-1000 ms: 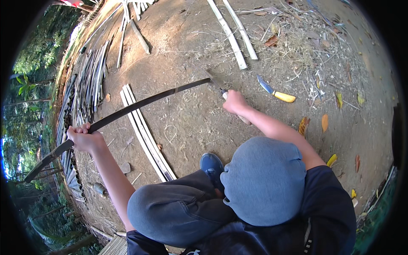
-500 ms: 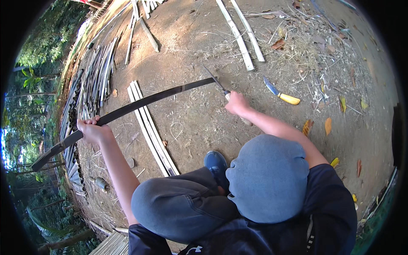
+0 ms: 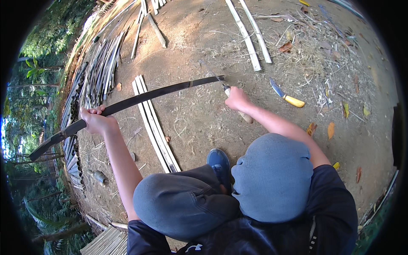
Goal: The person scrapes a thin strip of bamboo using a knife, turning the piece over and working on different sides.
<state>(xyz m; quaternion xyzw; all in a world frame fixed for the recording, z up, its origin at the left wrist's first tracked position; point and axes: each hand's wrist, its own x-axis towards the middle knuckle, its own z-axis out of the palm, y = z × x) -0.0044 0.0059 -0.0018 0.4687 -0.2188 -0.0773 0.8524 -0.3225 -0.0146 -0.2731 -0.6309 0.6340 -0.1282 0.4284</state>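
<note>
My left hand [image 3: 98, 120] is wrapped around a long dark bamboo strip [image 3: 144, 97] near its left end. The strip slants up to the right, its dark face towards me. My right hand [image 3: 237, 98] grips a knife [image 3: 245, 117] by its long pale wooden handle, whose butt sticks out below the fist. Its thin blade, smeared by motion, crosses the strip's far right end; whether it touches or cuts into it, I cannot tell. On the ground right of that hand lies another knife [image 3: 287, 96] with a yellow handle and a grey-blue blade.
Pale split bamboo strips [image 3: 155, 127] lie on the dirt under the held strip; two more [image 3: 250, 36] lie farther off. A pile of thin poles [image 3: 102, 68] is at the left. Dry leaves [image 3: 330, 130] and shavings litter the right. My blue shoe [image 3: 219, 165] is between the knees.
The whole view has shifted slightly. Both hands keep their grips on the bamboo strip and the knife, and the blade at the strip's end is now more blurred.
</note>
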